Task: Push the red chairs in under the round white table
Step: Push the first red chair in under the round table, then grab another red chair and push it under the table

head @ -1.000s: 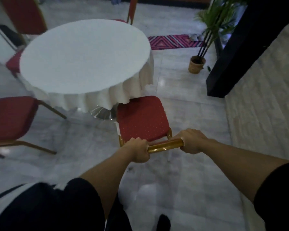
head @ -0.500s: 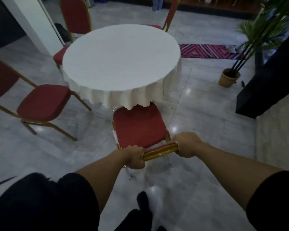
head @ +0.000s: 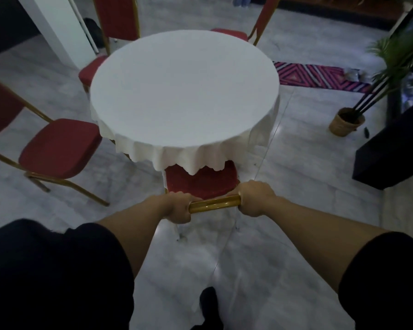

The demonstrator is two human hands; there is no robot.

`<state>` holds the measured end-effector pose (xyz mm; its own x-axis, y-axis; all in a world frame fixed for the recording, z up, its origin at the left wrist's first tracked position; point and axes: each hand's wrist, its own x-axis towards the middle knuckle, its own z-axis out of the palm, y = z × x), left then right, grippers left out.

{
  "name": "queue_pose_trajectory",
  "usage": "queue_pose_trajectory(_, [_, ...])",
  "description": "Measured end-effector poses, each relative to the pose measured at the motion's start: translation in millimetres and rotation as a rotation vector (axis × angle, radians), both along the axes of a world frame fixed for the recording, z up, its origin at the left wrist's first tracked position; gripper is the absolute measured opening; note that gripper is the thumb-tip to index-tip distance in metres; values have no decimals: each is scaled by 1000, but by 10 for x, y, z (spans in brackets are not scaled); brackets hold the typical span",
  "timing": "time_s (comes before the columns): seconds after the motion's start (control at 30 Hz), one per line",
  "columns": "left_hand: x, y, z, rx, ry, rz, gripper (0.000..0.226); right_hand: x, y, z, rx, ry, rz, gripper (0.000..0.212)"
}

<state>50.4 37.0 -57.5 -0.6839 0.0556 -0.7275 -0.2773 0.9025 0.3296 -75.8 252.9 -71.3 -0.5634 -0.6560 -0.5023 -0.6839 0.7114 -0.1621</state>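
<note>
A round table (head: 184,91) under a white cloth stands in the middle of the floor. Right in front of me is a red chair (head: 200,184) with a gold frame; most of its seat is hidden under the hanging cloth. My left hand (head: 179,207) and my right hand (head: 255,197) both grip the gold top rail of its backrest. A second red chair (head: 60,146) stands pulled out at the left. A third red chair (head: 93,70) is at the far left of the table and a fourth red chair (head: 229,33) behind it.
A potted palm in a woven basket (head: 346,121) stands at the right, beside a dark counter (head: 391,148). A pink patterned rug (head: 320,76) lies beyond the table. A white pillar (head: 57,27) rises at the back left. The floor is pale marble.
The chair in my hands has slid forward, so its seat now lies mostly under the tablecloth. I have stepped closer to the table, which now fills the centre of view.
</note>
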Motion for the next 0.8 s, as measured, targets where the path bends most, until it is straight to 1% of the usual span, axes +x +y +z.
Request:
queue_pose_trajectory(0.07, [-92, -115, 6, 16, -12, -13, 79, -75, -78, 47, -2, -45, 27, 42])
queue_pose_trajectory(0.1, [-122, -147, 4, 24, -26, -28, 84, -105, -93, 60, 12, -56, 44, 36])
queue_pose_trajectory(0.13, [-136, -152, -20, 28, -39, -41, 87, -112, -84, 65, 31, -50, 61, 24])
queue_pose_trajectory(0.17, [-140, -135, -40, 24, -45, -48, 88, -114, -64, 40, 33, -32, 68, 18])
queue_pose_trajectory(0.2, [-137, -114, -64, 14, -49, -49, 88, -112, -42, 7, 37, -23, 67, 17])
queue_pose_trajectory(0.27, [-161, -84, -67, 3, -79, -65, 85, -116, -18, 0, 51, -84, 50, 20])
queue_pose_trajectory(0.3, [-195, -81, -64, 3, -112, -74, 85, -139, -25, 30, 59, -155, 49, 25])
queue_pose_trajectory(0.33, [-247, -70, -56, -4, -154, -75, 92, -170, -28, 115, 68, -253, 42, 34])
queue_pose_trajectory(0.4, [-389, -55, 20, -20, -258, -19, 124, -262, -41, 306, 116, -423, -8, 59])
queue_pose_trajectory(0.43, [-491, -40, 102, -3, -287, 20, 138, -344, -32, 404, 166, -459, -34, 71])
queue_pose_trajectory(0.47, [-616, -29, 202, 28, -284, 63, 144, -452, -14, 492, 227, -462, -60, 82])
queue_pose_trajectory(0.5, [-738, -27, 312, 54, -249, 95, 142, -560, 12, 579, 273, -446, -83, 91])
queue_pose_trajectory(0.53, [-874, -3, 446, 65, -189, 105, 134, -689, 71, 669, 283, -411, -110, 100])
queue_pose_trajectory(0.57, [-1015, 26, 581, 50, -113, 98, 122, -832, 144, 742, 254, -362, -140, 109])
queue_pose_trajectory(0.6, [-1155, 49, 697, 10, -27, 82, 111, -975, 222, 812, 206, -305, -176, 112])
queue_pose_trajectory(0.67, [-1462, 127, 868, -91, 151, 64, 96, -1270, 409, 947, 78, -213, -260, 108])
queue_pose_trajectory(0.73, [-1789, 258, 998, -153, 271, 78, 94, -1555, 619, 1083, -34, -150, -353, 108])
queue_pose_trajectory(0.8, [-2146, 448, 1118, -182, 341, 99, 91, -1856, 845, 1201, -94, -97, -402, 108])
